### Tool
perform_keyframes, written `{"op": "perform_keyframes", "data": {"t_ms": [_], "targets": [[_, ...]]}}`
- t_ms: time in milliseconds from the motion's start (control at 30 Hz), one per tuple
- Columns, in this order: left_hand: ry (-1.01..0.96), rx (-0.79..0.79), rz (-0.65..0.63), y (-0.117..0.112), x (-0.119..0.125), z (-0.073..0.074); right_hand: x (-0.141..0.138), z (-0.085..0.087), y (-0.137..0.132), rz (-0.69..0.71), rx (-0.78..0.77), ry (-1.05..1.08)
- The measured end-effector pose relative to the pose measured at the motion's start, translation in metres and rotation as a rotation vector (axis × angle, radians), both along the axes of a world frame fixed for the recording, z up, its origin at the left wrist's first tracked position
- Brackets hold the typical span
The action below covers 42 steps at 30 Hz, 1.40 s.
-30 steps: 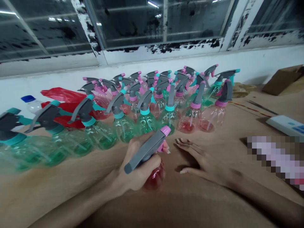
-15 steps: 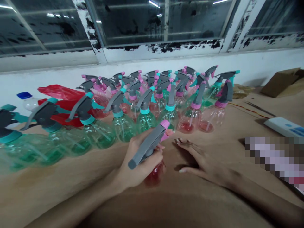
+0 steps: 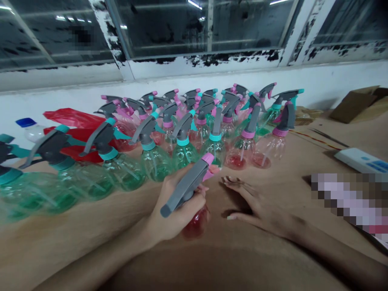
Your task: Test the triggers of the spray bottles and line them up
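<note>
My left hand (image 3: 173,210) is wrapped round the neck of a pink spray bottle (image 3: 196,221) that stands on the brown table. Its grey trigger head with a pink nozzle (image 3: 189,182) points away from me, and a finger sits on the trigger. Flat on the table just right of the bottle lies my right hand (image 3: 257,208), fingers stretched out and holding nothing. Behind both hands stand several green and pink spray bottles (image 3: 182,137) in rows.
A red plastic bag (image 3: 72,121) and a white bottle with a blue cap (image 3: 28,127) lie at the back left by the wall. A white flat device (image 3: 360,159) and cardboard boxes (image 3: 357,103) are at the right.
The left hand has shifted the pink bottle slightly and a finger has curled onto the trigger. The right hand has stayed flat in place.
</note>
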State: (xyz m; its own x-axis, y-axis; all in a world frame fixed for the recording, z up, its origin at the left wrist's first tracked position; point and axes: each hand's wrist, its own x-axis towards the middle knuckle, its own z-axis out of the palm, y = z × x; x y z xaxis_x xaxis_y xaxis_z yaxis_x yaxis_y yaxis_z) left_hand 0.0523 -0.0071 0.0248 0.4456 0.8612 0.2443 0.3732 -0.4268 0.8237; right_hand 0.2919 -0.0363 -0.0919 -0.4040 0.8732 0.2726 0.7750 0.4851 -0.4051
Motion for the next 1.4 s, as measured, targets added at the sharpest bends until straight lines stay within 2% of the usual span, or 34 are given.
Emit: {"op": "perform_keyframes", "data": {"t_ms": [1400], "targets": [[-0.011, 0.005, -0.020, -0.0001, 0.0000, -0.0002, -0.0007, -0.0003, 0.0002, 0.010, 0.037, 0.026]]}}
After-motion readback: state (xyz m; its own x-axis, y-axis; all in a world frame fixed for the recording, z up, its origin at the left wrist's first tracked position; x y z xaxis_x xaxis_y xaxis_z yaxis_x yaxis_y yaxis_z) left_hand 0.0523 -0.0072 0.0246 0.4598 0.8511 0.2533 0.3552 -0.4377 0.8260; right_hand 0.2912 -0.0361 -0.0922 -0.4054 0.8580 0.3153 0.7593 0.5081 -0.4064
